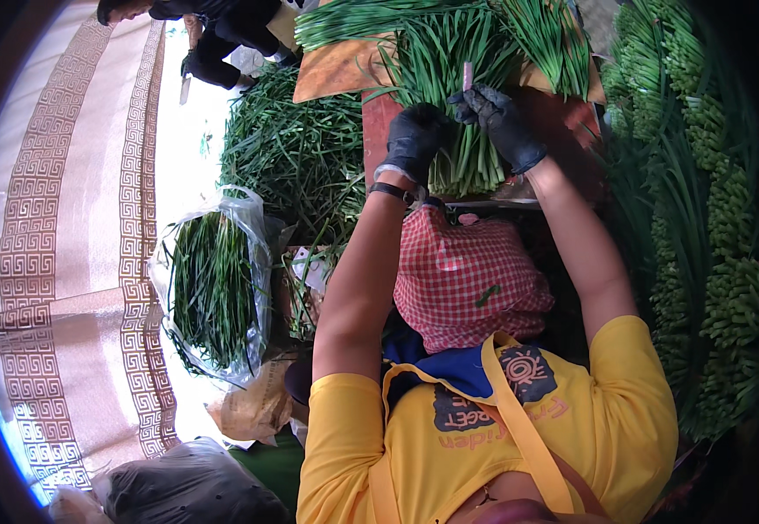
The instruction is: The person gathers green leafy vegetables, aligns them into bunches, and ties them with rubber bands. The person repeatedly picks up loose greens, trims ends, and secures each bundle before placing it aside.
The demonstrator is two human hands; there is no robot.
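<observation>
A large bundle of garlic chives (455, 49) lies before me on a red board (379, 128), its pale cut stems (468, 167) towards me. My left hand (417, 141), in a black glove, is curled at the left side of the stems; what its fingers hold is hidden. On the right, my black-gloved right hand (501, 124) rests over the same stems, thumb and fingers pinched together. A short pink strip (467, 75) sticks up from those fingertips. Both hands are close together, with stems showing below and leaves spreading above.
More chives lie on wooden boards (333, 72). Loose leaves (294, 144) are heaped at left, beside a clear plastic bag (258, 229) of chives. Stacked bundles (733, 295) line the right. A checked red cloth (471, 275) covers my lap. Another person (235, 29) crouches at upper left, holding a blade (185, 90).
</observation>
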